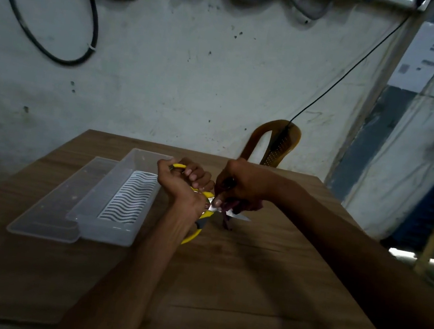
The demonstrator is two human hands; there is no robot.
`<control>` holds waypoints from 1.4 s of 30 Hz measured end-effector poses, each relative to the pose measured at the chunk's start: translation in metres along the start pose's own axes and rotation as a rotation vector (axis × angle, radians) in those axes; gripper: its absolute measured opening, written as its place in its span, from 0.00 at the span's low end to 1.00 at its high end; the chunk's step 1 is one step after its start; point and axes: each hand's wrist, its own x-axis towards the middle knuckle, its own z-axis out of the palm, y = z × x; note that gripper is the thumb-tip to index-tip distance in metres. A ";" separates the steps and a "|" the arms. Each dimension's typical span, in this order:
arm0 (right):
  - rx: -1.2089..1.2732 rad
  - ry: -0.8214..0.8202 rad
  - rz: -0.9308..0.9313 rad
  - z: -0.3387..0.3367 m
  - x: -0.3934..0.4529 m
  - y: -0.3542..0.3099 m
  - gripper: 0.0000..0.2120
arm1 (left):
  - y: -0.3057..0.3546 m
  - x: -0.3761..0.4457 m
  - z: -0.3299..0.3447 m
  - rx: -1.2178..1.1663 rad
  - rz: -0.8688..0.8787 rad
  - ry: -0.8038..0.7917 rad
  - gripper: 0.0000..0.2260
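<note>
My left hand (181, 180) grips the yellow-handled scissors (207, 200) over the middle of the wooden table (237, 276), fingers curled through one loop. The blades point right, their tip showing near my right hand (240, 187). That hand holds a dark reddish strip (227, 216) whose ends hang down across the blades to the table. What else sits inside the right fist is hidden.
A clear plastic box (121, 199) with a white wavy-slotted insert lies left of my hands, its clear lid (52, 204) flat beside it. A brown plastic chair (273, 144) stands behind the table's far edge. Cables hang on the wall behind.
</note>
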 end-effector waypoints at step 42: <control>0.650 1.045 0.497 0.078 -0.064 -0.012 0.10 | 0.011 0.011 -0.010 -0.275 0.171 0.039 0.12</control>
